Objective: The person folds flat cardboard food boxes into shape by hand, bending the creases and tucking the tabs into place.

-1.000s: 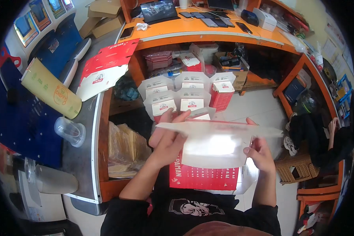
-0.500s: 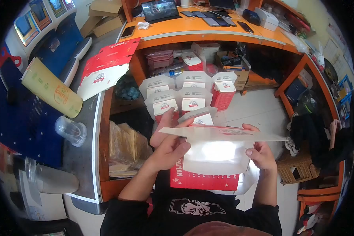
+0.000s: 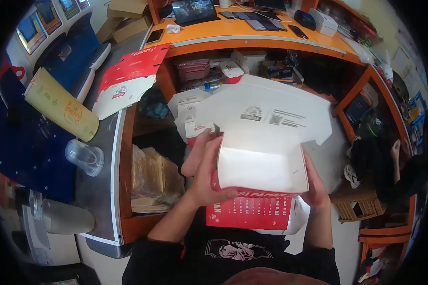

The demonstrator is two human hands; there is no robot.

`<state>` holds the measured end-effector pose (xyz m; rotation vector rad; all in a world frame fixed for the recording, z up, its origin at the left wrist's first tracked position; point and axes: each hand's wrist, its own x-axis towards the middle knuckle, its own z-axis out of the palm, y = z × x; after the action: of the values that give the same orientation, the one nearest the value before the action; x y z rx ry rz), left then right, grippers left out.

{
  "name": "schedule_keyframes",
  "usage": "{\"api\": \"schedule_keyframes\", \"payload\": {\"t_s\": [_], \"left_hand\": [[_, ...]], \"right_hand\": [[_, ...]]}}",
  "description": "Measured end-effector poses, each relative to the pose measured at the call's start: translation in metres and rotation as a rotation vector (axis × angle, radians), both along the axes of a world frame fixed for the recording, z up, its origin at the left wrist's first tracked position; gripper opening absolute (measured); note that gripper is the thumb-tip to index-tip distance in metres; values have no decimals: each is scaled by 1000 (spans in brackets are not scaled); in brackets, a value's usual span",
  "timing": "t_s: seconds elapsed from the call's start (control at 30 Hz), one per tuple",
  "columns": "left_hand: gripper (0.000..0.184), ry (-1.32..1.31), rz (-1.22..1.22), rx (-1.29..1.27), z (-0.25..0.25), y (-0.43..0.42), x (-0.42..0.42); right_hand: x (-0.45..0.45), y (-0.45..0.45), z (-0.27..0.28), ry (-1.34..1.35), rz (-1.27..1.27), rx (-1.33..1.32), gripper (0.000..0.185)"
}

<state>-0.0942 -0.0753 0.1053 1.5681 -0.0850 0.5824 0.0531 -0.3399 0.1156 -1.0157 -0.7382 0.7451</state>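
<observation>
Between my hands is a red and white carton (image 3: 257, 168), formed into an open box with its wide printed lid raised away from me. My left hand (image 3: 207, 178) grips its left wall, thumb along the front. Against the right wall, my right hand (image 3: 316, 183) holds the box, its fingers partly hidden behind it. Flat red cartons (image 3: 247, 213) lie on my lap below. Beyond the raised lid, finished boxes (image 3: 193, 127) stand on the floor, mostly covered by it.
More flat cartons (image 3: 131, 73) lie on the grey counter (image 3: 107, 190) at left, near a yellow cup (image 3: 62, 104) and a clear plastic cup (image 3: 84, 158). An orange desk (image 3: 199, 35) holds a laptop and phones. Another person's hand (image 3: 395, 151) shows at right, above a woven basket (image 3: 359, 206).
The carton has gone from folded sheet to open box, its lid swung up and away from me. Both hands have shifted onto its side walls.
</observation>
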Motion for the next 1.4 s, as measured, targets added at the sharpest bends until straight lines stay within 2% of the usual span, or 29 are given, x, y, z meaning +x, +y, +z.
{"api": "schedule_keyframes", "payload": {"t_s": [0.07,0.17,0.27,0.37,0.47,0.57,0.8,0.83,0.93,1.03,1.13,1.23,1.4], "left_hand": [[132,34,-57,-43,5,0,-3],[137,27,-177,38,-16,7,2],[148,73,-235,96,-29,3,7],[153,171,-197,41,-19,-8,9],[148,88,-285,-193,-14,-12,13],[144,-4,-268,-31,-14,-14,18],[143,-69,-218,-368,-24,-43,29],[142,-33,-194,-408,-20,-45,29],[139,2,-154,-450,-15,-44,29],[134,-37,-170,-497,-15,-40,30],[132,-79,-184,-528,-11,-38,32],[133,-97,-207,-507,-6,-40,35],[133,-107,-241,-472,-8,-47,38]], "right_hand": [[-1,-2,2,-334,-27,-94,128],[-14,1,4,-134,-143,-321,130],[-15,-4,6,120,-179,-377,128],[-22,1,3,63,-280,-252,123],[-24,3,-10,59,-319,-93,120],[-24,-6,-17,111,-294,-127,117],[-29,-9,-30,292,-287,-108,106],[-29,-8,-31,213,-273,-124,104],[-30,-7,-33,104,-311,-199,110],[-36,2,-12,45,-412,-213,121],[-34,-1,-11,-20,-387,-232,130],[-39,5,-9,-11,-481,-198,133],[-39,4,-1,108,-497,-187,133]]}}
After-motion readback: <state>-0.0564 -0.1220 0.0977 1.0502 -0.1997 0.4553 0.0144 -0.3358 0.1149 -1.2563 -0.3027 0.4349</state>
